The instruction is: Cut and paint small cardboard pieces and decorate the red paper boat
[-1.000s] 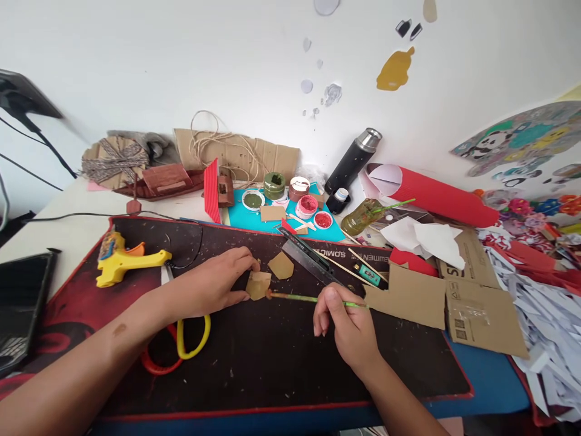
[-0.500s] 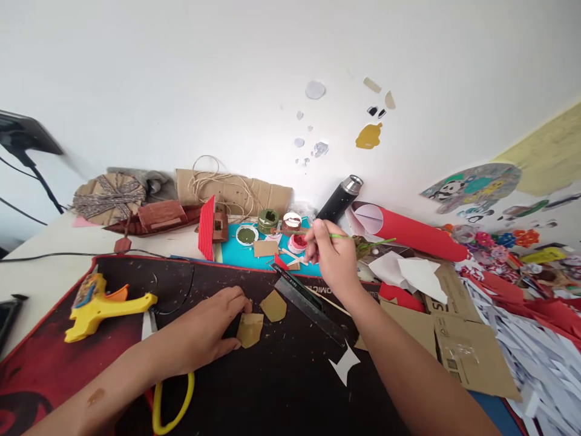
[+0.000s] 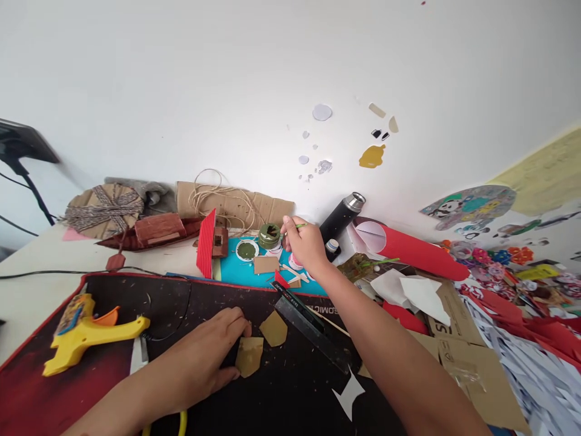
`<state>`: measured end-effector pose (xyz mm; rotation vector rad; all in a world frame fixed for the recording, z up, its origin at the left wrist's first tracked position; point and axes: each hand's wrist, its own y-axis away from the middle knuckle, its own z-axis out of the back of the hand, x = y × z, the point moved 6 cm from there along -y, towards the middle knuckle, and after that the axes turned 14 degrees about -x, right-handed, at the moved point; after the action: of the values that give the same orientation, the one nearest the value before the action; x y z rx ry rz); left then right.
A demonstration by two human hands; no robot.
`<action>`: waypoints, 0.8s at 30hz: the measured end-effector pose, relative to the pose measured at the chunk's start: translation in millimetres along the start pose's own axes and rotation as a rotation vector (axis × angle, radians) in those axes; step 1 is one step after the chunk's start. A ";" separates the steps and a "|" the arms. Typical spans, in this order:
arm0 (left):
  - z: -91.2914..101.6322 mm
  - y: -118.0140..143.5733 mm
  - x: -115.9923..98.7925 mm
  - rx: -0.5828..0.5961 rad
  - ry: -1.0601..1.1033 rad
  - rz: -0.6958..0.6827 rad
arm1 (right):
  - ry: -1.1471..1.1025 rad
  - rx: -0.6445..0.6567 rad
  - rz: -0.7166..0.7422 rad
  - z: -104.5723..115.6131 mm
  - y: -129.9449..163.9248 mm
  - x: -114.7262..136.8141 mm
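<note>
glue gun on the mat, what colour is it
Yellow with an orange trigger: the glue gun lies at the mat's left in the head view.

Glue gun [image 3: 86,332] sat at the mat's [image 3: 136,290] left edge, cardboard pieces [image 3: 261,342] mid-mat, ruler [image 3: 313,333] just right, paint pots [image 3: 269,236] and flask [image 3: 341,217] far behind.
</note>
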<state>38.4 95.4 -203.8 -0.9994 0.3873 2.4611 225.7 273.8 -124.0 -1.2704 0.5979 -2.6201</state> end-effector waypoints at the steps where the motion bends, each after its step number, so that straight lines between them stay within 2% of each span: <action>1: 0.6 -0.1 -0.2 -0.006 0.002 -0.003 | 0.010 0.013 -0.002 -1.8 -0.2 -0.4; 5: 2.3 0.1 -1.3 -0.047 0.009 -0.034 | 0.013 0.036 -0.007 -3.9 -0.3 -0.2; 10: -1.4 1.2 3.9 -0.038 -0.011 -0.038 | -0.034 -0.001 -0.024 1.0 -1.6 0.0; 14: -2.6 1.6 7.6 -0.053 0.005 -0.044 | 0.010 0.044 -0.009 -1.6 -0.2 1.1; 24: -4.6 1.3 6.2 -0.033 -0.011 -0.037 | 0.026 0.037 0.011 -2.5 1.6 3.1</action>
<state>36.6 94.3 -211.3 -0.9975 0.3226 2.4463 221.7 272.0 -123.9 -1.2214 0.5564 -2.6297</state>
